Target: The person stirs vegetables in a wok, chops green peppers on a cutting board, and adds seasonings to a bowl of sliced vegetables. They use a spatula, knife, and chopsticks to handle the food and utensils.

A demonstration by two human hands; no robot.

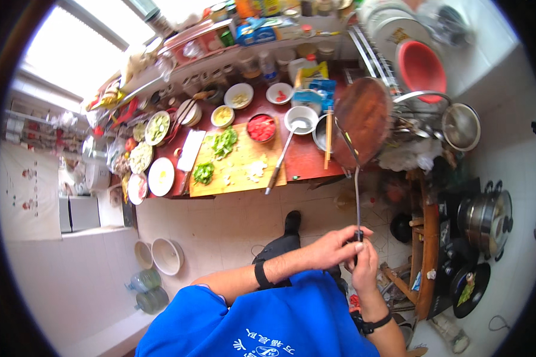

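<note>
My left hand (339, 246) and my right hand (364, 267) meet around the black grip of a long-handled metal kitchen utensil (358, 196), in front of my blue top. Its thin shaft points away from me, and its head, seen edge-on, lies in view over a round wooden board (364, 120). Beyond, on the red table (312, 163), a rectangular cutting board (241, 178) bears chopped greens (224, 143), pale pieces (257, 168) and a bowl of red pieces (261, 128). A ladle (282, 154) rests in a white bowl (301, 117). A cleaver (191, 149) lies at the board's left edge.
Plates and bowls of cut food (161, 176) crowd the table's left end. Chopsticks (328, 140) lie near a dark bowl. At the right are a dish rack (375, 58), a steel pot (487, 223) and a black pan (471, 290). Buckets (167, 256) stand on the floor at left.
</note>
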